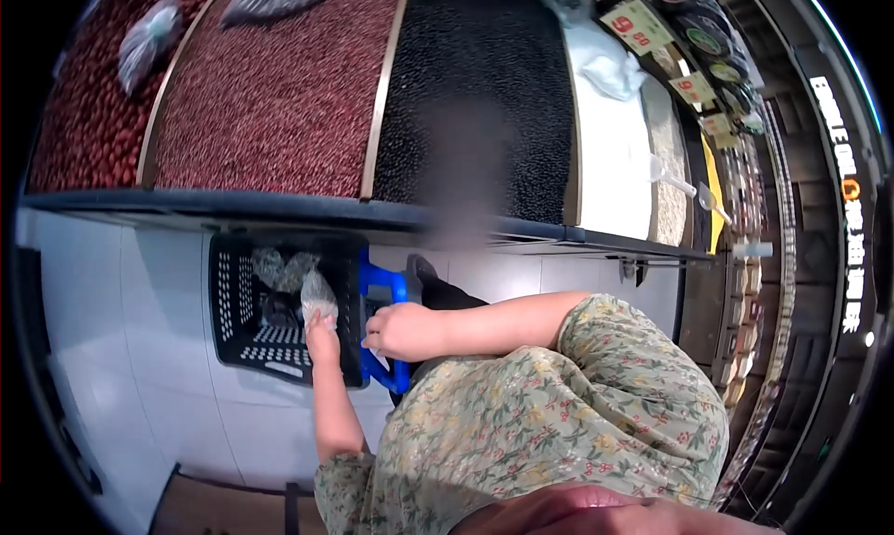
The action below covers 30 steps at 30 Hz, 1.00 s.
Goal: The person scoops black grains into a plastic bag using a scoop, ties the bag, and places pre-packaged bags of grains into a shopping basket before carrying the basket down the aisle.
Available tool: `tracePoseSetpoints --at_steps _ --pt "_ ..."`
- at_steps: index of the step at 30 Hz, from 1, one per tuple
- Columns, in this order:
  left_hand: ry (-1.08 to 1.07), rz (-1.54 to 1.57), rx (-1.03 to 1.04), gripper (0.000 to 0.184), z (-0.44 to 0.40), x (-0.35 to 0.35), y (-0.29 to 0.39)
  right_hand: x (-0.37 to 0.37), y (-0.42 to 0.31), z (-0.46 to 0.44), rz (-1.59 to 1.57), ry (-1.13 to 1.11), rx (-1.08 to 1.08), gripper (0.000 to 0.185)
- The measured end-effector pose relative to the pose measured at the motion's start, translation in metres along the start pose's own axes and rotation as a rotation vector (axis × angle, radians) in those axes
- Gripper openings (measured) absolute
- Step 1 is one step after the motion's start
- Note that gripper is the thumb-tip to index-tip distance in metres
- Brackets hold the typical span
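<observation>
My left hand (322, 339) reaches into a black plastic basket (284, 369), its fingers closed on the lower end of a clear plastic bag (317, 288) with pale contents. Beside that bag lie other clear bags (268, 263) and a dark bag (279, 309). My right hand (407, 332) is closed on the blue handle (399, 372) at the basket's right side. The handle partly hides behind my fingers.
Above the basket runs a dark counter edge (279, 203) with bins of red beans (270, 97), black beans (419, 79) and white grain (610, 153). Scoops (712, 200) and price tags (636, 25) are at right. A brown box-like object (223, 507) stands at the bottom left.
</observation>
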<state>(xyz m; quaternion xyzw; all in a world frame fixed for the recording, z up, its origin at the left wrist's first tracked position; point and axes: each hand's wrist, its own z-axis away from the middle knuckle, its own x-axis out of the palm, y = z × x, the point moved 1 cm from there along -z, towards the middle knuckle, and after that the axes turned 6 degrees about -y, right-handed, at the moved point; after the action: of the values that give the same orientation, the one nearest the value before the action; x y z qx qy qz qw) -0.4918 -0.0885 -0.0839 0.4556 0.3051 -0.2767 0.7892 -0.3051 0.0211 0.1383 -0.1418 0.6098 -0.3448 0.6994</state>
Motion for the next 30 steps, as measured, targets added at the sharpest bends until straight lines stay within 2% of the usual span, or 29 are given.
tracePoseSetpoints --at_steps 1,2,6,8,10,12,14,15,16,18,20,22,24,26,27,30 --pt "-0.01 0.029 -0.017 0.028 -0.002 -0.001 0.006 -0.01 0.001 0.008 -0.011 0.008 0.003 0.027" --pt "-0.002 0.072 -0.032 0.029 0.009 0.006 -0.02 0.008 -0.017 0.005 -0.001 0.008 -0.003 0.027" --pt "-0.134 -0.025 -0.082 0.032 0.011 0.035 -0.051 -0.005 -0.02 0.021 -0.048 0.075 -0.019 0.025" --pt "-0.282 -0.061 -0.165 0.034 0.014 0.043 -0.056 -0.027 -0.021 0.031 -0.081 0.112 -0.055 0.024" --pt "-0.303 -0.065 -0.26 0.036 0.026 0.027 -0.048 -0.04 -0.019 0.032 -0.079 0.172 -0.055 0.022" --pt "-0.296 -0.121 -0.265 0.035 0.028 0.04 -0.06 -0.064 -0.008 0.05 -0.08 0.426 -0.007 0.022" --pt "-0.252 -0.071 -0.235 0.035 0.034 0.045 -0.074 -0.094 0.007 0.072 0.019 0.55 0.079 0.021" --pt "-0.239 -0.033 -0.313 0.033 0.033 0.045 -0.076 -0.107 0.02 0.085 0.069 0.6 0.14 0.02" --pt "-0.24 -0.036 -0.308 0.033 0.031 0.037 -0.088 -0.118 0.027 0.085 0.122 0.647 0.201 0.02" --pt "-0.25 -0.103 -0.438 0.033 0.029 0.03 -0.089 -0.151 0.045 0.112 0.217 0.651 0.439 0.017" --pt "-0.186 -0.085 -0.399 0.033 0.026 0.027 -0.09 -0.181 0.061 0.136 0.273 0.559 0.732 0.02" --pt "-0.249 -0.181 -0.248 0.032 0.019 0.028 -0.088 -0.182 0.116 0.177 0.287 0.893 0.644 0.027" --pt "-0.216 -0.235 -0.255 0.029 0.013 0.037 -0.1 -0.205 0.151 0.207 0.19 0.986 0.822 0.039" --pt "-0.175 0.722 -0.605 0.024 0.008 0.053 -0.108 -0.229 0.202 0.245 0.291 1.114 0.933 0.053" --pt "-0.238 0.207 -0.184 0.02 -0.001 0.072 -0.146 -0.254 0.226 0.261 0.272 1.141 1.038 0.06" --pt "-0.18 0.789 -0.635 0.021 0.014 0.047 -0.093 -0.286 0.317 0.317 0.344 1.228 1.238 0.081"
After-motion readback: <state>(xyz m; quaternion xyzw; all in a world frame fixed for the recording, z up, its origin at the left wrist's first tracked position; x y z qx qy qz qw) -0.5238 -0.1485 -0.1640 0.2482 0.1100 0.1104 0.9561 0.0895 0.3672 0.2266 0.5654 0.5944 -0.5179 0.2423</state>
